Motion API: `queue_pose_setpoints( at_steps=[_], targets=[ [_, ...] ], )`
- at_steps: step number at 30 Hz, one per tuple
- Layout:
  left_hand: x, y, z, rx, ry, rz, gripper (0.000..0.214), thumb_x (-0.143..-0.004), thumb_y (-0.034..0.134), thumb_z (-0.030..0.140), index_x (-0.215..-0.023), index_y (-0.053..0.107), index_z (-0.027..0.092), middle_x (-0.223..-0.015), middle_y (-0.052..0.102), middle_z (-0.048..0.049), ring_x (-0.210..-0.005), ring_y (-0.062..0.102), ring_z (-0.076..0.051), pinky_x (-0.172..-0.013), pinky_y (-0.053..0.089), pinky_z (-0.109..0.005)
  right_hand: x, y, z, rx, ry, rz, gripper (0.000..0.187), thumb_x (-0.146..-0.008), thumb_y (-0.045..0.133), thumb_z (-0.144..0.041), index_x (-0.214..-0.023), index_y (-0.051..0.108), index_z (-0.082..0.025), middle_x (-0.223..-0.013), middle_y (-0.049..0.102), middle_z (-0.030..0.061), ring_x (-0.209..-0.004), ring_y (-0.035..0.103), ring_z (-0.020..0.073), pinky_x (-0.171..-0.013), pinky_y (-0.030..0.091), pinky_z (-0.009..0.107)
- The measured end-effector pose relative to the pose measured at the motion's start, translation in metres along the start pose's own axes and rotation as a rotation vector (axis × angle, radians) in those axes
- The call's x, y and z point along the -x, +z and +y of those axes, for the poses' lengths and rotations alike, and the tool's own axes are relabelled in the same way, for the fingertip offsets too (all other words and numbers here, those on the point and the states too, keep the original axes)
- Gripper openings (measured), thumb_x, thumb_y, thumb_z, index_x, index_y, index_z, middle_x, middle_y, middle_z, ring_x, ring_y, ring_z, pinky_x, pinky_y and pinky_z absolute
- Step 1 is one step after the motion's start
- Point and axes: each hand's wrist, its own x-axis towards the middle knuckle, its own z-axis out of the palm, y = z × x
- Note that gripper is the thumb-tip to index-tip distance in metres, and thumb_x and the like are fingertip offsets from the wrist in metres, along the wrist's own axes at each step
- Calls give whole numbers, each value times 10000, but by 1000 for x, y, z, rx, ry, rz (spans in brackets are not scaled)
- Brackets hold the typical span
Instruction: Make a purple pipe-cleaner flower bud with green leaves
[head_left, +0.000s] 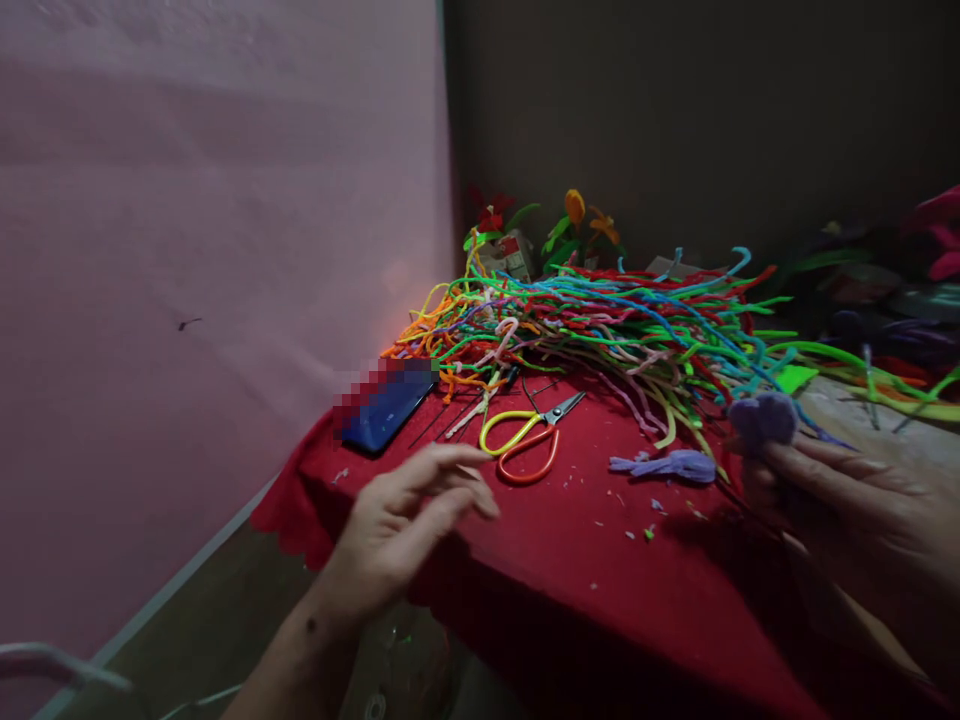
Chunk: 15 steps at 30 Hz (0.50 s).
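My left hand (409, 515) hovers over the front edge of the red-covered table with its fingers loosely stretched and nothing in them. Its fingertips are close to the scissors (517, 446), which have one yellow and one orange handle loop and lie with blades partly apart. On the right, my right hand (862, 495) pinches a rounded purple pipe-cleaner piece (763, 424) between thumb and fingers; its lower part is hidden. A folded purple pipe-cleaner bundle (675, 466) rests on the cloth to the left of that hand.
A big heap of coloured pipe cleaners (600, 320) spreads across the back. A dark blue phone (390, 415) lies at the left, near the pink wall (225, 250). Fuzzy flowers (574, 207) stand behind the heap. Small scraps dot the red cloth (555, 560).
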Motion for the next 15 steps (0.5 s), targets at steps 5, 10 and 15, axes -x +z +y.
queue_pose_setpoints(
  at_steps=[5,10,15],
  targets=[
    [-46,42,26,-52,22,-236,205,-830,520,257,-988,600,154,-744,632,-17,-695,564,-113,-666,428,-235,-4,8,-14,-124,86,-284,343,-538,732,-513,-439,611,-207,-457,509,53,-403,418,123,-365,325,269],
    [-108,64,37,197,68,-248,246,-722,651,231,-937,588,129,-622,466,53,-547,415,-53,-521,335,-184,-7,21,-21,-247,124,-398,235,-683,677,-396,-631,642,-170,-554,522,10,-470,424,91,-452,333,235],
    [-129,73,37,346,153,-357,333,-716,674,250,-1013,568,142,-653,472,52,-561,417,-47,-549,348,-182,-10,27,-4,-334,156,-437,241,-730,653,-387,-709,644,-147,-570,504,-8,-501,389,79,-489,296,229]
  ],
)
